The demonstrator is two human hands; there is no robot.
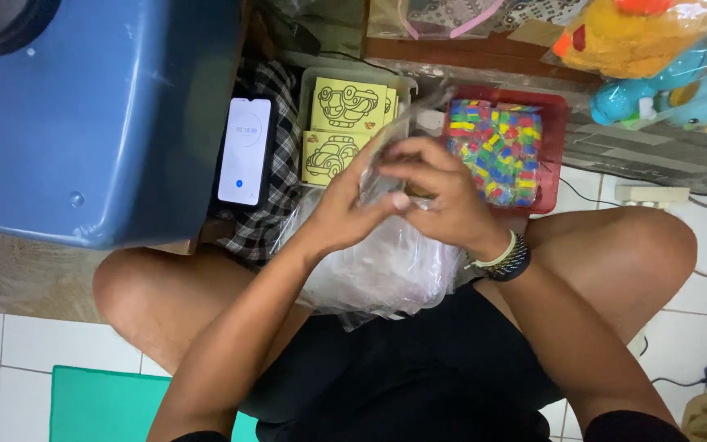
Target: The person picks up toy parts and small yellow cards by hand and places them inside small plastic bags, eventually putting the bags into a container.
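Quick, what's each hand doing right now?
Left hand: closed on a small clear bag.
Right hand: closed on the same bag.

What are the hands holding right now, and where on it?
Both hands, left hand and right hand, pinch a small clear plastic bag between them, at about its middle and lower part. What is in it cannot be told.
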